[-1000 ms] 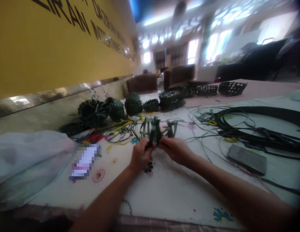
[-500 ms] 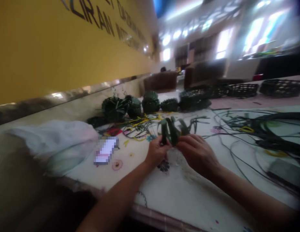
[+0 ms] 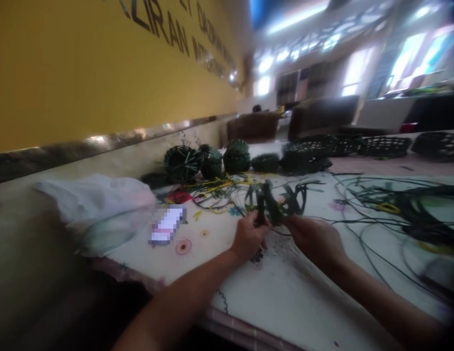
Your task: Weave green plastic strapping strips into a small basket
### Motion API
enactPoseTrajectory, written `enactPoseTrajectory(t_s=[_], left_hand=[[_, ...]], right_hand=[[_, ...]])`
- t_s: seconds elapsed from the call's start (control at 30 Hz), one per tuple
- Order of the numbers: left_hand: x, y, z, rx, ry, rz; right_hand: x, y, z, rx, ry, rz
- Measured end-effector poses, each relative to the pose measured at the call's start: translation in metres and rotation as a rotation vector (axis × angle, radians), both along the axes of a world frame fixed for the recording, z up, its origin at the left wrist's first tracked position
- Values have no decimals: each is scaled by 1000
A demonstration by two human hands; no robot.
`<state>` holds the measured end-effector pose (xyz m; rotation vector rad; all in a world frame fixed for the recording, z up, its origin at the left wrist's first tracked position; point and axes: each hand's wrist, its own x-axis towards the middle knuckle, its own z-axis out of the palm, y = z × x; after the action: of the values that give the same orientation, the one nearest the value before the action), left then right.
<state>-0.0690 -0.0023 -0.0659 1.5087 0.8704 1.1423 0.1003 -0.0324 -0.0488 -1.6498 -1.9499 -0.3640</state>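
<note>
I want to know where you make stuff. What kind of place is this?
It looks like a craft workshop in a big hall, probably for basket weaving. Both hands hold a half-woven green piece, finished dark baskets line the table, and loose strips lie spread across it.

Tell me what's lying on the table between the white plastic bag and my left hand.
A pixelated flat rectangle lies on the flowered tablecloth between the white plastic bag and the left hand, in the head view.
</note>
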Motion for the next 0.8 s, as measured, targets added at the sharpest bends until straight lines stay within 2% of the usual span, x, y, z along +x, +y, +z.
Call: enactPoseTrajectory(t_s=[0.1, 0.27, 0.4, 0.47, 0.6, 0.8], left_hand=[[2, -2, 0, 17, 5, -12], [2, -4, 4, 29, -2, -23], [1, -4, 5, 16, -2, -46], [1, -4, 5, 13, 3, -61], [1, -4, 5, 0, 41, -88], [1, -5, 8, -33, 18, -111]], right_hand=[[0, 0, 1, -119, 127, -70], [-2, 0, 1, -67, 611, 226], [-7, 2, -2, -221, 1068, 329], [-9, 3, -2, -320, 1192, 350], [-8, 6, 0, -479, 1192, 359], [2, 6, 3, -582, 1104, 501]])
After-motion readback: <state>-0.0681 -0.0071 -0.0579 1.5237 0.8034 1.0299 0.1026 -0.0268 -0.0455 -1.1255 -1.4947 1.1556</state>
